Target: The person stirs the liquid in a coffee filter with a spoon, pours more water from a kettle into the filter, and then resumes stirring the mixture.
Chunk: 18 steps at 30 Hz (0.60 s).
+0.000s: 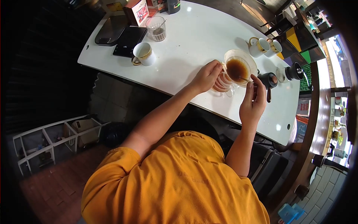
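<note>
A coffee dripper (252,59) lined with a pale paper filter holds brown coffee (236,70). Beneath it stands a glass server (221,83), with reddish-brown liquid showing through its side. My left hand (207,77) is closed on the dripper's near-left edge, where a small tab or handle shows between the fingertips. On the other side, my right hand (254,98) pinches a thin metal spoon (244,79), whose lower end dips into the coffee. The server's base is partly hidden by the dripper.
On the white table (201,33) are a gold-rimmed mug (144,54), a ribbed glass (156,30), a black scale (129,41) and two more mugs (259,47) at the far right. A dark long-handled pot (267,80) and a black grinder-like item (294,71) stand beyond my right hand.
</note>
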Available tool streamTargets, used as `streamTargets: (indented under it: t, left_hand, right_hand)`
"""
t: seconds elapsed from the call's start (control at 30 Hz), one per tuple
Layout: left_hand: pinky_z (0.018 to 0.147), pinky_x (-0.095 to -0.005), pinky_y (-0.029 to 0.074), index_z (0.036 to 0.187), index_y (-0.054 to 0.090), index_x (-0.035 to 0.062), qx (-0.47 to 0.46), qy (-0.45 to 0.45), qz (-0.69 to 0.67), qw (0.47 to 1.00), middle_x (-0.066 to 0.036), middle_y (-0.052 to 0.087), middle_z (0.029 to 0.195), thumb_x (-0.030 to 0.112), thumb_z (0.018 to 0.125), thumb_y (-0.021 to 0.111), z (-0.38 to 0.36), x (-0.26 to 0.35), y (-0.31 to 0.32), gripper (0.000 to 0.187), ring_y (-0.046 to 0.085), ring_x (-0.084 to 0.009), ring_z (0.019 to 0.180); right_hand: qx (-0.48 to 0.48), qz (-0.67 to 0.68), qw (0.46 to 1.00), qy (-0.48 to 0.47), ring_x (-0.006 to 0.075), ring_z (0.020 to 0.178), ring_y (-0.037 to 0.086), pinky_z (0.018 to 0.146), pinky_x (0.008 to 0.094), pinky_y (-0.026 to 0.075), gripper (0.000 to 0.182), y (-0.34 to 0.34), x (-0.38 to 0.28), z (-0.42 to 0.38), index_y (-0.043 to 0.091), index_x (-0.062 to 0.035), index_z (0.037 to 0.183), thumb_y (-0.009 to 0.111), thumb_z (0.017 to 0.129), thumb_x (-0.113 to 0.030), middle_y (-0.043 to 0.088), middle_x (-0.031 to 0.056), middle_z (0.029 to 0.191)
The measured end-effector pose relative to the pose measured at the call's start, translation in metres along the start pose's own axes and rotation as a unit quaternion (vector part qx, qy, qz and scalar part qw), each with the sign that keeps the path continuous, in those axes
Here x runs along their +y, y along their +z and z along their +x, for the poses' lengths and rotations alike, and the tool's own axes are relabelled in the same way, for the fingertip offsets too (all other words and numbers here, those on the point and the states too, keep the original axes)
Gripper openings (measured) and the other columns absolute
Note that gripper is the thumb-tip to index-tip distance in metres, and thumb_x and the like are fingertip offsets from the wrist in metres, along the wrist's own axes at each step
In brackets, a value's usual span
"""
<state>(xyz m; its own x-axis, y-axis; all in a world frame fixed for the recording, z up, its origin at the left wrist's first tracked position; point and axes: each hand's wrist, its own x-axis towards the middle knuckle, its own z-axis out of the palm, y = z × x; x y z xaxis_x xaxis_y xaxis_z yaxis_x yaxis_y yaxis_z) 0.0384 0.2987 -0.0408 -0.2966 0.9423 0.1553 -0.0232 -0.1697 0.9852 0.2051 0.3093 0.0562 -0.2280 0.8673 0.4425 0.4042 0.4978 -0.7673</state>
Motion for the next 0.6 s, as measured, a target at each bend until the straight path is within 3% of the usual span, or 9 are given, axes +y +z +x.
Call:
streamTargets:
  t: [0.23, 0.6]
  left_hand:
    - [0.072, -0.0248, 0.043, 0.097, 0.053, 0.0021, 0.022, 0.0, 0.003, 1.0, -0.002, 0.055, 0.083, 0.018, 0.099, 0.039, -0.001, -0.01, 0.002, 0.022, 0.048, -0.0079, 0.077]
    - [0.071, -0.0223, 0.041, 0.096, 0.052, 0.0034, 0.059, 0.009, 0.028, 0.998, 0.0, 0.051, 0.083, 0.017, 0.098, 0.033, -0.004, 0.005, 0.01, 0.023, 0.045, -0.0056, 0.076]
  right_hand:
    - [-0.028, 0.003, 0.998, -0.056, 0.0142, 0.068, 0.054, 0.063, 0.0252, 0.045, 0.019, -0.015, 0.007, 0.026, 0.062, 0.0013, 0.106, 0.06, 0.088, -0.002, 0.061, 0.0104, 0.087]
    - [-0.031, 0.077, 0.987, -0.138, 0.0171, 0.061, 0.051, 0.056, 0.0269, 0.043, 0.018, -0.025, 0.039, 0.041, 0.064, -0.0018, 0.1, 0.065, 0.082, 0.0, 0.059, 0.0084, 0.078]
